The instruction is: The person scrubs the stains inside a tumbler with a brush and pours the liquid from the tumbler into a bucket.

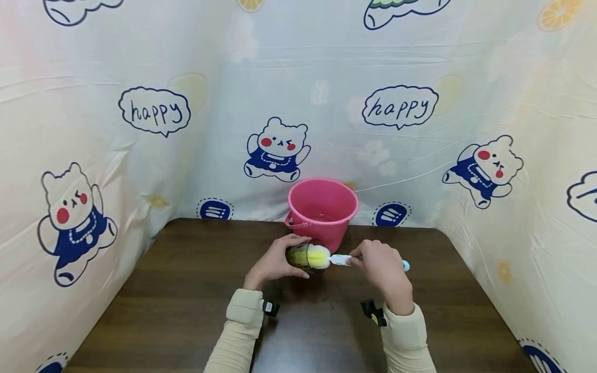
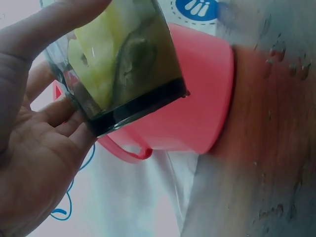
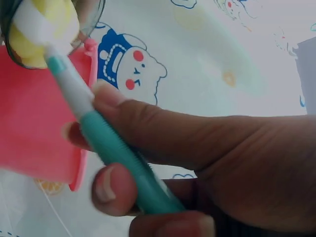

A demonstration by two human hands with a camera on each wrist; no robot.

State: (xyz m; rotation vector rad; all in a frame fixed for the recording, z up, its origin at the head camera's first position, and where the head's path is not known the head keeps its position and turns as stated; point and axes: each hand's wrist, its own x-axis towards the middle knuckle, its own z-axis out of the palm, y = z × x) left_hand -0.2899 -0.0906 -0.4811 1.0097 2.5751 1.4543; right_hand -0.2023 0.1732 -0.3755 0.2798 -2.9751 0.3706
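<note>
Cream, ribbed-looking sleeves [image 1: 235, 326] come in over the counter's near side, cut off by the head view, each with a small black device [image 1: 270, 309] strapped at the wrist. The left hand [image 1: 275, 261] curls its fingers and thumb round a clear, dark-tinted cup [image 1: 297, 257], tipped on its side, mouth toward the right hand [image 1: 380, 267], above the counter [image 1: 186, 290] toward the middle of its far edge. The left wrist view shows its thick, dark base. The right hand's fingers pinch the ridged teal-and-white handle of a brush [image 1: 342, 260]; its soft yellow-and-white sponge [image 1: 318, 257] sits in the cup, and the grip hides much of the handle. Water beads dot the dark, wood-grained counter. Beyond, by the far edge, stands a smooth pink plastic bucket [image 1: 332, 233], round-rimmed; its contents are hard to make out. Behind hangs a creased, printed cloth [image 1: 322, 67], cropped at the top.
</note>
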